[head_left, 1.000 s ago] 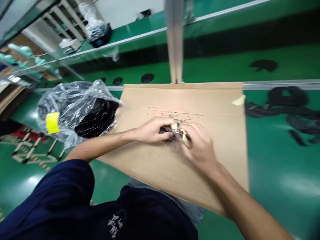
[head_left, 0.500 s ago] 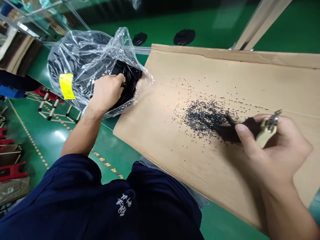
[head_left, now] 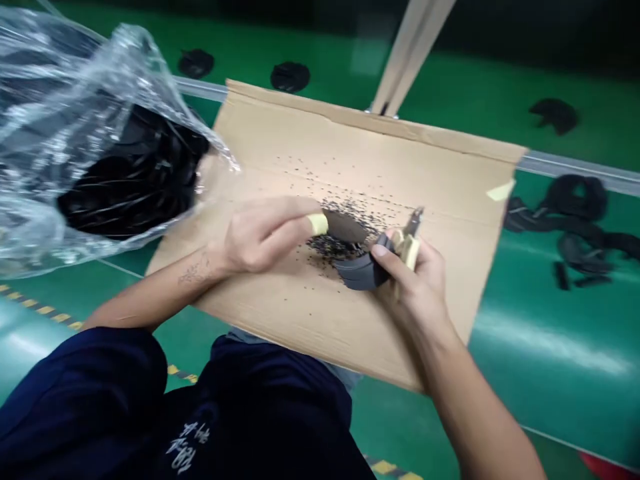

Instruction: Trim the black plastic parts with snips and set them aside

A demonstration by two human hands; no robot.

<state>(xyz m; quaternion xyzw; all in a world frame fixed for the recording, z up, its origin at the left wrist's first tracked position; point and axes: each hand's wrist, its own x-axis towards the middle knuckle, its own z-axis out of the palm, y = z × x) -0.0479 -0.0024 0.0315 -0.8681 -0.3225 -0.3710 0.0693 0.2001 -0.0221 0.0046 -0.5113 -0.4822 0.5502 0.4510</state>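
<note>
Clamped in right hand (head_left: pixel 415 293): curved black strip (head_left: pixel 357 272) and yellow-handled snips (head_left: pixel 409 250), above crumb pile (head_left: pixel 335 248) on cardboard sheet (head_left: pixel 400 153). Touching strip's end: taped fingertip (head_left: pixel 317 225) of left hand (head_left: pixel 265 233), closure unclear. Looked steady with two-point support.

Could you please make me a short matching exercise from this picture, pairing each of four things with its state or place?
Things:
1. Small snips
2. Yellow tape on a left finger
3. Black crumbs
4. Clear plastic bag

States or places:
A. Touching a dark curved piece
B. Scattered over the cardboard sheet
C. Gripped in the right hand
D. Wrapped around black parts

Pairs: 1-C, 2-A, 3-B, 4-D
</note>
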